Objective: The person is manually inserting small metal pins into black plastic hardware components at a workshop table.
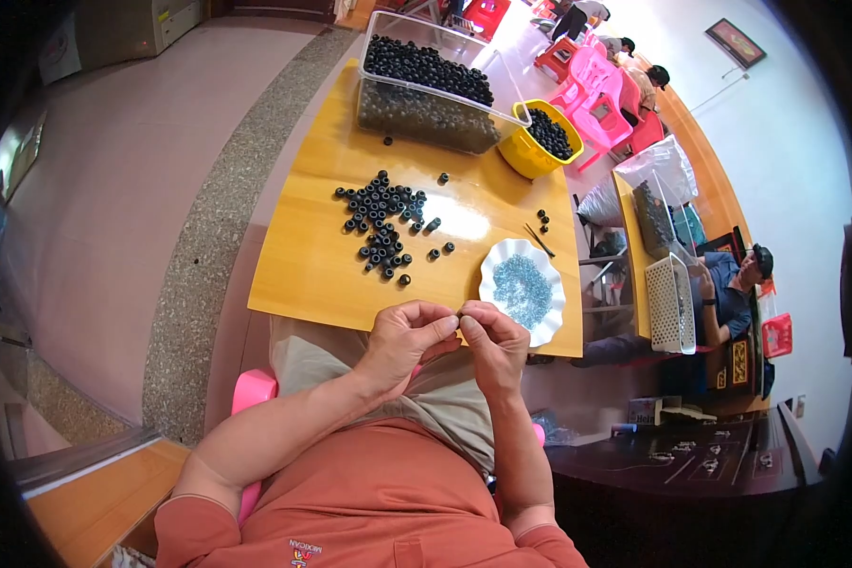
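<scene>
My left hand (399,343) and my right hand (495,345) meet at the table's near edge, fingertips pinched together. Between them is a small dark piece (460,315), mostly covered by the thumbs and fingers. Beyond my hands lies a loose heap of small black ring-shaped pieces (381,210), several of them scattered apart from it. Close to my right hand stands a white wavy-rimmed dish (488,282) holding many tiny clear bluish pieces (523,287).
On the far end of the wooden table (303,241) stand a clear plastic bin (513,83) and a yellow tub (521,161), both holding black pieces. A thin dark stick (540,240) lies beyond the dish. At the right, another person (729,284) sits by a white perforated basket (670,308).
</scene>
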A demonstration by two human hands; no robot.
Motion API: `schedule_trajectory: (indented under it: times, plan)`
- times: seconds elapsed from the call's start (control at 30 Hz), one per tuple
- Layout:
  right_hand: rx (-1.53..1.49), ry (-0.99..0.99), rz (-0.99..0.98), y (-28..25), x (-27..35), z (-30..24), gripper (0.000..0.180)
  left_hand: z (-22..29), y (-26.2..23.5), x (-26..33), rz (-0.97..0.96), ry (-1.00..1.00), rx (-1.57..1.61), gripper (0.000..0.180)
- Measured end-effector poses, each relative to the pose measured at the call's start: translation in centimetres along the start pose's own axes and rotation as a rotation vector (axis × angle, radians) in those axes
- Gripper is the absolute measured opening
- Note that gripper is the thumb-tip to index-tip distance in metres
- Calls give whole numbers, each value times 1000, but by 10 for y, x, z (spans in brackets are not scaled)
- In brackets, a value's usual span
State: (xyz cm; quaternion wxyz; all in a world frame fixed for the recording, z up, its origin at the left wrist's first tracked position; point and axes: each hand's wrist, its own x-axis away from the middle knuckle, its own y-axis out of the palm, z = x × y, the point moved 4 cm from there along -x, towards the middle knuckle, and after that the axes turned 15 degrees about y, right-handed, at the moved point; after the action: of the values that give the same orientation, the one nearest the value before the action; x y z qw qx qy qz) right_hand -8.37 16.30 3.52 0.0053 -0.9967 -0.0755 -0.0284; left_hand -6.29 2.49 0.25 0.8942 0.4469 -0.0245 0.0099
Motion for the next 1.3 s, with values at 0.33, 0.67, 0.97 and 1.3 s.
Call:
schedule_trajectory:
  times: [0.33,0.67,0.97,1.3]
  plan:
    - [-23,54,26,-8,3,4,9,0,2,1,-27,-11,-30,9]
    - [253,-278,95,2,15,-6,10,2,6,4,-20,-25,-29,9]
    - [-13,-120,60,-1,15,3,9,1,6,3,-70,12,-75,8]
    - [-190,8,141,5,18,20,8,-4,3,5,-11,-29,5,7]
